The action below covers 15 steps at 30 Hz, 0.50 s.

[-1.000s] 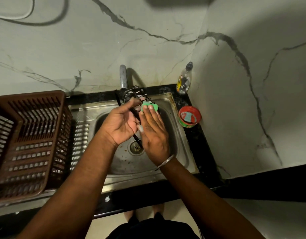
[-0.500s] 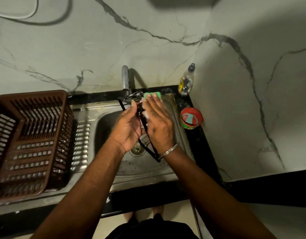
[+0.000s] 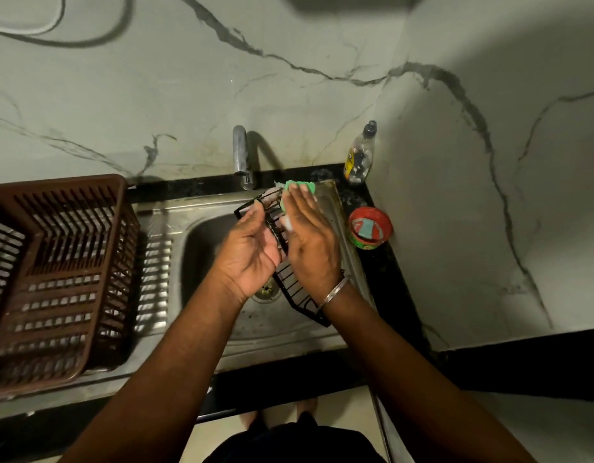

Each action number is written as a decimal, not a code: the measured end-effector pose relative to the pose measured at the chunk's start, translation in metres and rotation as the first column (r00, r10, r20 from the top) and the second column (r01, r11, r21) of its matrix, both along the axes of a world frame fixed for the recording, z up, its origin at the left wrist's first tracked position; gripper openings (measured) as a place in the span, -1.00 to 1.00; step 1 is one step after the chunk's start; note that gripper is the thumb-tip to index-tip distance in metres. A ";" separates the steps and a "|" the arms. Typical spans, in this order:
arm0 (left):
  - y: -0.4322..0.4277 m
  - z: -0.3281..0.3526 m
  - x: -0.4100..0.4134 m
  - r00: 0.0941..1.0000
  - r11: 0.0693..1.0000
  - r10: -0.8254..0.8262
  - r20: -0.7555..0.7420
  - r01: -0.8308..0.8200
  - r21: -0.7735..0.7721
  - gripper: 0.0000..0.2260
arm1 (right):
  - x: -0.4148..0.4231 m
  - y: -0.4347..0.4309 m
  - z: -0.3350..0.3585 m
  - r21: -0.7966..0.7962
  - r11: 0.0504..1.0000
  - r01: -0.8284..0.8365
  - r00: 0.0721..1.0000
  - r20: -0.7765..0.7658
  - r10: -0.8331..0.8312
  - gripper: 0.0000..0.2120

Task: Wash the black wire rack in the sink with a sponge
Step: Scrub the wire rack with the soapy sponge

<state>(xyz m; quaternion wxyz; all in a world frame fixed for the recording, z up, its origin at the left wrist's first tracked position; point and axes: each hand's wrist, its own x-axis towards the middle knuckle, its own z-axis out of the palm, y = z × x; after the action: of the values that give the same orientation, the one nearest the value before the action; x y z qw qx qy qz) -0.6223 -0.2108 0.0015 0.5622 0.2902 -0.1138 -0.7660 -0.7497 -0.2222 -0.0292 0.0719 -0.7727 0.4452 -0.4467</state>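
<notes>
Rack (image 3: 294,289) (tilted) between hands, right (image 3: 310,242) pressing sponge (image 3: 297,187)

bottle (image 3: 360,158) label and red tub (image 3: 370,228) print, both too blurred to read

A black wire rack with thin parallel bars (image 3: 290,285) stands tilted on edge over the stainless steel sink basin (image 3: 202,242), a green sponge (image 3: 297,188) pressed against its upper end.

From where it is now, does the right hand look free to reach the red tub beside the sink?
Probably not at once: the right hand presses the green sponge against the rack; otherwise nothing blocks the red tub.
</notes>
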 end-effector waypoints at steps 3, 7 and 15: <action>0.001 -0.006 0.003 0.999 0.998 0.025 -0.045 -0.023 0.051 -0.43 | -0.003 0.004 -0.003 -0.014 0.996 -0.085 0.990 -0.114 0.082 -0.59; 0.003 -0.010 0.004 0.999 0.998 0.036 -0.032 -0.034 0.046 -0.50 | -0.006 0.009 -0.003 0.051 0.998 -0.045 0.995 -0.088 0.049 -0.59; 0.004 -0.017 0.004 0.993 0.991 0.115 -0.034 -0.113 0.079 -0.70 | -0.010 0.011 -0.001 0.064 0.994 -0.089 0.977 -0.189 0.100 -0.59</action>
<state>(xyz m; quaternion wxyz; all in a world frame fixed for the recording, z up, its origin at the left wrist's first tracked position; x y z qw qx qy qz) -0.6180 -0.2065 -0.0156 0.5955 0.3029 -0.0568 -0.7419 -0.7599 -0.2109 -0.0300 0.0713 -0.8302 0.4249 -0.3537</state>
